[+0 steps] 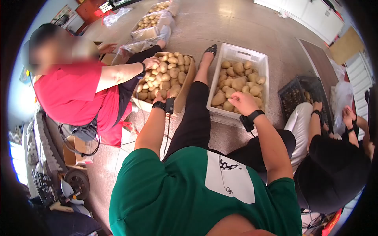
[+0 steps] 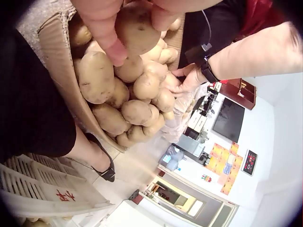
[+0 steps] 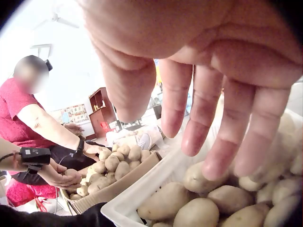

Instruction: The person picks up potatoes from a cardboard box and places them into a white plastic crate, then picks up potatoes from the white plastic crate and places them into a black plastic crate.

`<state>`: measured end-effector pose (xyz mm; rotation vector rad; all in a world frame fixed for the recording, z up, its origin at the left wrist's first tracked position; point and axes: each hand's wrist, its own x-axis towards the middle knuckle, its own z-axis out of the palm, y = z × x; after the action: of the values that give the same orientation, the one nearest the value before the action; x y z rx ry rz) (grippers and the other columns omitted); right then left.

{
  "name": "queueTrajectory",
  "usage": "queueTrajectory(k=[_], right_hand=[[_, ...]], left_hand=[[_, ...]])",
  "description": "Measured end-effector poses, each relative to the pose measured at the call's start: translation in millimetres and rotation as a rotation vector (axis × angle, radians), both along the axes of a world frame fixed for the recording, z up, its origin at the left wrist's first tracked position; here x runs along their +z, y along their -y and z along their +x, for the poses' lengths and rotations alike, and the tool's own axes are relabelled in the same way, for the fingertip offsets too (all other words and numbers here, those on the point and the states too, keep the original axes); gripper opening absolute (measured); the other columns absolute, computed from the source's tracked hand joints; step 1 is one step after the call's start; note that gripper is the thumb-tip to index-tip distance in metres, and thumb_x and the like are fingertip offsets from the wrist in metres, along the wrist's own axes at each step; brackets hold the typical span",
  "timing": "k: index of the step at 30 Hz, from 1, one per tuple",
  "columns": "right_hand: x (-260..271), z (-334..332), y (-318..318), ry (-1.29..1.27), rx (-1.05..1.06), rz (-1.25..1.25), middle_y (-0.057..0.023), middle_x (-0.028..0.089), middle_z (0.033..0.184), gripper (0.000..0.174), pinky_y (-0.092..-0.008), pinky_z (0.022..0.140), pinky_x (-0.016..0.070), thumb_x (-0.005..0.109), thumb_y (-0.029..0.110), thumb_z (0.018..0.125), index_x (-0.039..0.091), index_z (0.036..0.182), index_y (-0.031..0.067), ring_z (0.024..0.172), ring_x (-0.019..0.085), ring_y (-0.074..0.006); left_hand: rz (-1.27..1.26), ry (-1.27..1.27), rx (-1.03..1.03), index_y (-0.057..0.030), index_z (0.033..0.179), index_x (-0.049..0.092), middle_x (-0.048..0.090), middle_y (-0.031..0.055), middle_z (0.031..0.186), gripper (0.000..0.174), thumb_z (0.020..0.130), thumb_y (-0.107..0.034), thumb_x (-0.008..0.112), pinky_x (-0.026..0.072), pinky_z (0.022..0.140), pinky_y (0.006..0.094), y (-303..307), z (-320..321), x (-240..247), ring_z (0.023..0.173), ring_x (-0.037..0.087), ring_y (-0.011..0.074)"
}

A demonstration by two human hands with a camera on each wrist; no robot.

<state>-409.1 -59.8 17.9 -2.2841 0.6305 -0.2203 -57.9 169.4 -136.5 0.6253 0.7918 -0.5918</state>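
My left hand [image 1: 160,98] is at the near side of a cardboard box [image 1: 190,74] full of potatoes [image 1: 165,76]. In the left wrist view, its thumb and fingers curl round a potato [image 2: 138,29] above the others. My right hand [image 1: 245,104] hangs over a white plastic crate [image 1: 241,49] holding more potatoes [image 1: 238,82]. From the right wrist view, the fingers [image 3: 206,109] extend downward, loosely straight and spread, just over the potatoes, with none gripped.
A person in red [image 1: 75,86] sits at the left, one hand [image 1: 151,63] on the same box's potatoes. More potato boxes [image 1: 146,32] stand farther back. At the right are a dark crate [image 1: 283,94] and other people's hands [image 1: 348,117]. My outstretched leg [image 1: 193,106] lies between box and white crate.
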Motion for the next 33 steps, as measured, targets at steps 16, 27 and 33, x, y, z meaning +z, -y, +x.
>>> queueTrajectory(k=[16, 27, 33], right_hand=[[-6, -2, 6, -0.042, -0.062, -0.02, -0.0175, 0.06, 0.087, 0.029, -0.0382, 0.073, 0.0449, 0.061, 0.026, 0.078, 0.058, 0.092, 0.0014, 0.083, 0.057, -0.0313], [-13, -11, 29, -0.254, -0.377, -0.232, -0.017, 0.045, 0.118, 0.043, -0.0428, 0.092, 0.0366, 0.062, 0.031, 0.076, 0.052, 0.109, 0.0058, 0.11, 0.043, -0.035], [-1, -12, 26, -0.501, -0.441, -0.131, -0.0122, 0.043, 0.124, 0.054, -0.0468, 0.095, 0.0338, 0.064, 0.029, 0.074, 0.044, 0.122, 0.0162, 0.119, 0.035, -0.0306]], left_hand=[[-0.137, 0.089, -0.265, 0.0065, 0.11, 0.044, 0.056, 0.019, 0.1, 0.025, 0.092, -0.01, 0.038, 0.0535, 0.075, 0.0353, 37, -2, -14, 0.088, 0.058, 0.0291], [-0.319, 0.082, -0.825, 0.0048, 0.092, 0.051, 0.06, 0.0174, 0.087, 0.019, 0.089, -0.014, 0.048, 0.0538, 0.071, 0.0335, 122, -109, 13, 0.081, 0.061, 0.0282], [-0.158, 0.063, -0.893, 0.0017, 0.094, 0.049, 0.06, 0.0164, 0.098, 0.017, 0.089, -0.014, 0.045, 0.052, 0.076, 0.0356, 139, -166, 34, 0.091, 0.059, 0.0312]])
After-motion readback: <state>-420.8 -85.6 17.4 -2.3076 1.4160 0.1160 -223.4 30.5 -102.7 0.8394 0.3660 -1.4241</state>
